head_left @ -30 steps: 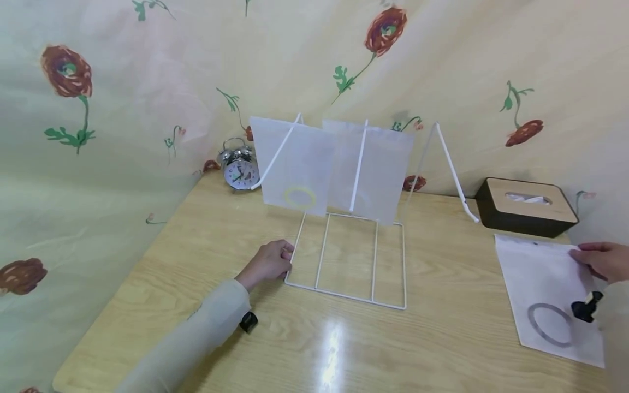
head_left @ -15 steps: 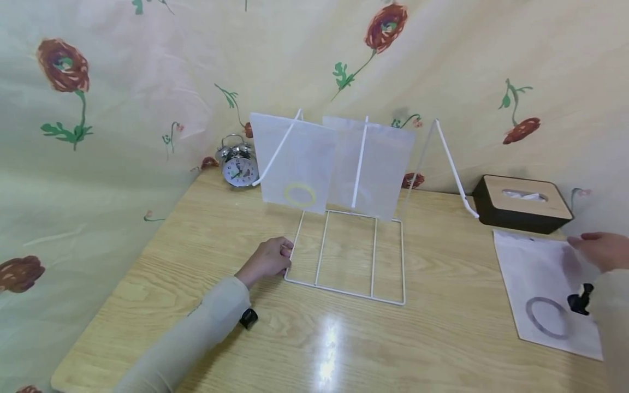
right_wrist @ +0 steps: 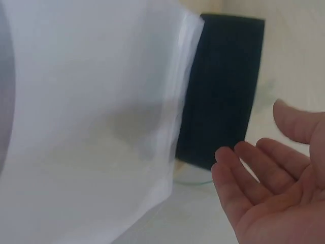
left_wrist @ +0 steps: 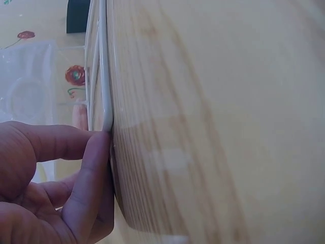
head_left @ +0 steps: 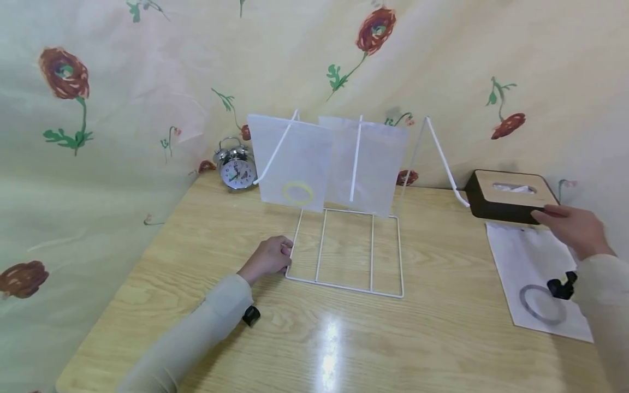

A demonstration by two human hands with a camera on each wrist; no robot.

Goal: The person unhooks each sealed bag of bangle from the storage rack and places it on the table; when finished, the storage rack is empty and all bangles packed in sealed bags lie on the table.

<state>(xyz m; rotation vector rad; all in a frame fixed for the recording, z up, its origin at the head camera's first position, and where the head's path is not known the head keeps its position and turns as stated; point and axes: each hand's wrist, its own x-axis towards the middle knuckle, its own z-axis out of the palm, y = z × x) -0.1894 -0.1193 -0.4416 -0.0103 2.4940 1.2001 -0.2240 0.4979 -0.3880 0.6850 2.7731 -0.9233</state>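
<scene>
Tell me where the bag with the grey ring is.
In the head view, the bag lies on the right side of the table, just in front of the tissue box and right of the wire rack.

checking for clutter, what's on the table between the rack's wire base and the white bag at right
Just bare wooden tabletop lies between the wire base and the white bag, as the head view shows.

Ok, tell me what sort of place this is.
Probably a room in a home, judging by the alarm clock and tissue box on a wood-grain table.
</scene>
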